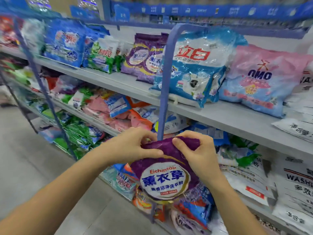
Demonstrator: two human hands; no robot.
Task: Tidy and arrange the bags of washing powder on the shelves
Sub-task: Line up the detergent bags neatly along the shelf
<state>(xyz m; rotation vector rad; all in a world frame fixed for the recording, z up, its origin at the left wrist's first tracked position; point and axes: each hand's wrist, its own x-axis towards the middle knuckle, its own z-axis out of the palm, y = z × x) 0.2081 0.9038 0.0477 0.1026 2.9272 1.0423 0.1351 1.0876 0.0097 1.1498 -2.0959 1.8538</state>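
Left hand (135, 146) and right hand (194, 155) both hold the bunched top of a purple washing powder bag (162, 180), fingers curled and clamped on it; bag hangs upright in front of the lower shelves, just by the blue upright post (163, 92); behind, jumbled bags on the middle shelf (88, 117); upper shelf (228, 116) carries a blue-white bag (194, 68), pink OMO bag (257, 82) beside it, purple bags (144, 56) further left.

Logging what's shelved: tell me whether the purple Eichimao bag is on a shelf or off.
Off. The purple bag hangs upright in front of the shelves, its top gripped by the left hand and right hand.
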